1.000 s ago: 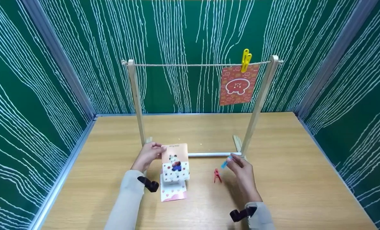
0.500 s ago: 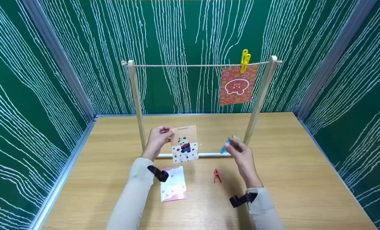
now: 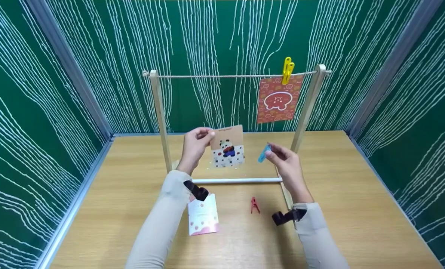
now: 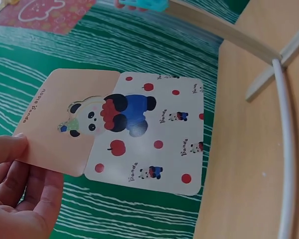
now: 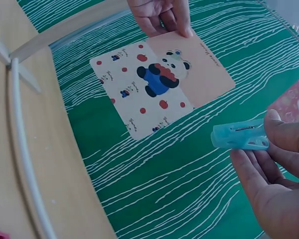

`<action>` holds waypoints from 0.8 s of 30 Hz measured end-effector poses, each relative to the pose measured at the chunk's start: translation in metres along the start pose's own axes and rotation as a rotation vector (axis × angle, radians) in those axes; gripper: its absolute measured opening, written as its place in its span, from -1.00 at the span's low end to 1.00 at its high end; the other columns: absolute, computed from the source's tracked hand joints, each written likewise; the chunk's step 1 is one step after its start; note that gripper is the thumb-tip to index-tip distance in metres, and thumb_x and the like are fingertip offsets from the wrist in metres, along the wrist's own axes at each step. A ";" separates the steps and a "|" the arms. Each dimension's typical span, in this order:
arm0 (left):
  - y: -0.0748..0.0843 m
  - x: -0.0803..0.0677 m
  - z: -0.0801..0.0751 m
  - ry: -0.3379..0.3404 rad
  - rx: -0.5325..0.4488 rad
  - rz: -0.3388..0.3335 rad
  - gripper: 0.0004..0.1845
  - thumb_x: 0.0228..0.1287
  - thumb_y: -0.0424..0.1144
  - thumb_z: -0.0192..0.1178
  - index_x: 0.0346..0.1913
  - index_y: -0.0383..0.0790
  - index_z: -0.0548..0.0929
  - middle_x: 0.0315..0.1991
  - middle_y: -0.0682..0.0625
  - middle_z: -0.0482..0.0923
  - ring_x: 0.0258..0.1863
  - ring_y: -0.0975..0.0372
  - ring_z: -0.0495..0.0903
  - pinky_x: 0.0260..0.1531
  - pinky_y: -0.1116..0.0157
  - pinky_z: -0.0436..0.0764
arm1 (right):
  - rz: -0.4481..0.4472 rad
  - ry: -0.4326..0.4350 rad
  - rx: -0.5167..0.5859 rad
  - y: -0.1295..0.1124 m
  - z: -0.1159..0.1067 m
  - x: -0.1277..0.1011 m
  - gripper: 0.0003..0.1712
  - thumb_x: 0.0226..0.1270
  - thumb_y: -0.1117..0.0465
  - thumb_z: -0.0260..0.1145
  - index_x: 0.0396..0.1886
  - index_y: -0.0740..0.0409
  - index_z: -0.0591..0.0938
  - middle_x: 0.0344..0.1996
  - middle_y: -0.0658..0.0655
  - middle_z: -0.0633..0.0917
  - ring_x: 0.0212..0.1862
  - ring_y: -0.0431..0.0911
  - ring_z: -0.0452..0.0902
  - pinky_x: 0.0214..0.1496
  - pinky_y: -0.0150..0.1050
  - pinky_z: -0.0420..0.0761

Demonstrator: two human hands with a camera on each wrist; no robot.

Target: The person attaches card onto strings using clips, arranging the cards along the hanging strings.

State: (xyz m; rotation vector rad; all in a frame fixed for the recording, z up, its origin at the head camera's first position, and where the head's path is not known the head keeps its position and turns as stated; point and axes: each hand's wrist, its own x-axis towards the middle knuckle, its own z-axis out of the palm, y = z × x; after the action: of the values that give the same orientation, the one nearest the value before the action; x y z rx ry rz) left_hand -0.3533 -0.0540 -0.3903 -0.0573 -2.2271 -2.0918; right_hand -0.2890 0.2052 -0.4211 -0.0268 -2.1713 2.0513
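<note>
Head: left hand (image 3: 195, 144) pinches panda card (image 3: 228, 146) by its top corner, held up in the air below the string (image 3: 222, 76) of the wooden rack (image 3: 159, 112); right hand (image 3: 287, 164) pinches blue clip (image 3: 263, 153) just right of the card

Left wrist: thumb and fingers (image 4: 20, 169) grip the card's peach end

Right wrist: fingertips (image 5: 281, 137) clamp blue clip, apart from the card

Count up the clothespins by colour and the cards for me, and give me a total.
Yellow clothespin: 1, clipped on the string
Blue clothespin: 1, held in the right hand
Red clothespin: 1, on the table
Cards: 3, the orange card hanging, the panda card in the left hand, the pink card on the table
Total: 6
</note>
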 end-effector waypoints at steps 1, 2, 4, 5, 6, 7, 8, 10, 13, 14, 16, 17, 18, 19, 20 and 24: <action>0.004 0.001 0.001 0.001 -0.001 0.011 -0.83 0.32 -0.26 0.21 -0.10 -0.24 0.65 -0.09 -0.13 0.64 -0.04 0.12 0.60 -0.01 0.24 0.63 | -0.008 -0.007 0.007 -0.003 0.000 0.001 -0.49 0.35 0.28 0.25 0.27 0.30 0.44 0.10 0.26 0.55 -0.04 -0.27 0.54 0.08 -0.47 0.53; 0.007 0.001 0.002 0.002 0.000 0.024 -0.83 0.33 -0.26 0.20 -0.10 -0.24 0.65 -0.09 -0.12 0.64 -0.04 0.13 0.60 -0.01 0.24 0.63 | -0.017 -0.011 0.016 -0.006 0.000 0.003 -0.49 0.34 0.30 0.25 0.26 0.31 0.44 0.09 0.25 0.56 -0.05 -0.28 0.55 0.08 -0.47 0.54; 0.013 0.002 0.004 0.005 -0.001 0.048 -0.83 0.33 -0.25 0.20 -0.11 -0.23 0.66 -0.09 -0.11 0.64 -0.06 0.14 0.60 -0.01 0.26 0.63 | -0.040 -0.019 0.021 -0.012 -0.001 0.005 -0.50 0.34 0.30 0.24 0.26 0.32 0.44 0.04 0.20 0.58 -0.06 -0.28 0.55 0.08 -0.46 0.54; 0.016 0.002 0.005 0.007 -0.002 0.059 -0.84 0.33 -0.25 0.20 -0.11 -0.23 0.66 -0.10 -0.10 0.64 -0.07 0.15 0.60 -0.01 0.26 0.63 | -0.048 -0.022 0.020 -0.015 -0.001 0.006 -0.50 0.35 0.31 0.24 0.26 0.31 0.44 0.02 0.16 0.59 -0.06 -0.27 0.56 0.08 -0.46 0.55; 0.019 0.002 0.006 0.011 -0.002 0.068 -0.84 0.33 -0.25 0.20 -0.12 -0.22 0.66 -0.11 -0.10 0.64 -0.09 0.16 0.59 -0.02 0.26 0.63 | -0.060 -0.027 0.019 -0.018 -0.001 0.007 -0.50 0.35 0.31 0.24 0.26 0.31 0.44 -0.01 0.11 0.59 -0.06 -0.27 0.55 0.08 -0.46 0.55; 0.021 0.003 0.007 0.015 -0.003 0.083 -0.84 0.32 -0.25 0.21 -0.12 -0.23 0.66 -0.12 -0.10 0.64 -0.11 0.16 0.59 -0.02 0.26 0.63 | -0.074 -0.030 0.029 -0.021 0.000 0.008 -0.51 0.35 0.32 0.23 0.26 0.31 0.44 -0.04 0.07 0.60 -0.06 -0.27 0.55 0.08 -0.45 0.55; 0.024 0.003 0.008 0.017 -0.002 0.098 -0.84 0.32 -0.26 0.21 -0.12 -0.24 0.66 -0.12 -0.10 0.65 -0.12 0.16 0.59 -0.03 0.26 0.63 | -0.091 -0.029 0.041 -0.024 0.000 0.010 -0.51 0.34 0.33 0.23 0.25 0.33 0.44 -0.08 0.04 0.61 -0.08 -0.26 0.56 0.07 -0.44 0.56; 0.029 0.004 0.010 0.019 -0.005 0.125 -0.84 0.31 -0.27 0.22 -0.13 -0.25 0.66 -0.13 -0.11 0.65 -0.15 0.17 0.59 -0.04 0.27 0.64 | -0.130 -0.031 0.060 -0.030 0.001 0.012 -0.53 0.34 0.35 0.23 0.23 0.37 0.45 -0.13 -0.01 0.62 -0.10 -0.25 0.57 0.06 -0.43 0.57; 0.036 0.006 0.013 0.022 0.002 0.158 -0.84 0.30 -0.27 0.23 -0.12 -0.24 0.67 -0.15 -0.11 0.65 -0.18 0.17 0.57 -0.08 0.30 0.64 | -0.177 -0.034 0.085 -0.040 0.002 0.016 -0.54 0.33 0.38 0.23 0.21 0.42 0.46 -0.18 -0.04 0.64 -0.13 -0.25 0.57 0.05 -0.42 0.58; 0.038 0.006 0.013 0.022 0.006 0.164 -0.84 0.30 -0.26 0.23 -0.12 -0.23 0.67 -0.15 -0.10 0.65 -0.19 0.18 0.57 -0.10 0.31 0.63 | -0.186 -0.035 0.078 -0.044 0.002 0.017 -0.54 0.33 0.37 0.23 0.21 0.42 0.46 -0.18 -0.06 0.63 -0.13 -0.26 0.57 0.05 -0.42 0.58; 0.043 0.008 0.015 0.024 0.015 0.176 -0.83 0.30 -0.24 0.23 -0.12 -0.21 0.67 -0.15 -0.08 0.64 -0.19 0.19 0.55 -0.12 0.34 0.61 | -0.201 -0.035 0.074 -0.051 0.003 0.019 -0.54 0.33 0.36 0.24 0.20 0.40 0.47 -0.18 -0.07 0.64 -0.12 -0.26 0.58 0.06 -0.42 0.58; 0.046 0.009 0.015 0.026 0.017 0.183 -0.83 0.30 -0.23 0.23 -0.12 -0.21 0.67 -0.15 -0.07 0.64 -0.20 0.19 0.55 -0.14 0.35 0.61 | -0.207 -0.036 0.072 -0.054 0.003 0.020 -0.54 0.33 0.36 0.24 0.21 0.40 0.46 -0.17 -0.07 0.64 -0.11 -0.26 0.58 0.06 -0.41 0.58; 0.048 0.010 0.016 0.026 0.017 0.188 -0.83 0.30 -0.23 0.23 -0.12 -0.21 0.67 -0.15 -0.07 0.64 -0.20 0.19 0.54 -0.15 0.35 0.60 | -0.212 -0.036 0.068 -0.057 0.003 0.021 -0.53 0.33 0.35 0.24 0.21 0.38 0.46 -0.17 -0.07 0.63 -0.10 -0.26 0.58 0.07 -0.41 0.58; 0.051 0.010 0.016 0.028 0.015 0.193 -0.83 0.30 -0.23 0.23 -0.12 -0.20 0.67 -0.15 -0.07 0.64 -0.19 0.20 0.54 -0.15 0.36 0.60 | -0.214 -0.032 0.074 -0.060 0.004 0.021 -0.54 0.33 0.35 0.25 0.21 0.37 0.47 -0.16 -0.07 0.63 -0.10 -0.25 0.58 0.07 -0.41 0.58; 0.054 0.011 0.017 0.029 0.011 0.196 -0.83 0.30 -0.23 0.23 -0.11 -0.20 0.67 -0.14 -0.07 0.64 -0.19 0.20 0.54 -0.14 0.37 0.60 | -0.217 -0.030 0.077 -0.064 0.004 0.022 -0.53 0.33 0.35 0.25 0.21 0.37 0.47 -0.15 -0.06 0.63 -0.09 -0.25 0.58 0.07 -0.41 0.58; 0.064 0.012 0.020 0.039 0.003 0.204 -0.82 0.29 -0.24 0.23 -0.10 -0.20 0.67 -0.15 -0.06 0.65 -0.21 0.20 0.53 -0.13 0.34 0.61 | -0.224 -0.017 0.069 -0.074 0.006 0.024 -0.54 0.33 0.32 0.25 0.21 0.33 0.49 -0.12 -0.03 0.62 -0.08 -0.24 0.58 0.06 -0.42 0.58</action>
State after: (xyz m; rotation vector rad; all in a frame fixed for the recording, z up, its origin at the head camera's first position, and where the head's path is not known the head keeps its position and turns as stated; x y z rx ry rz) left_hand -0.3600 -0.0303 -0.3271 -0.2317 -2.1037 -1.9651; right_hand -0.3071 0.1974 -0.3455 0.2314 -2.0085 2.0034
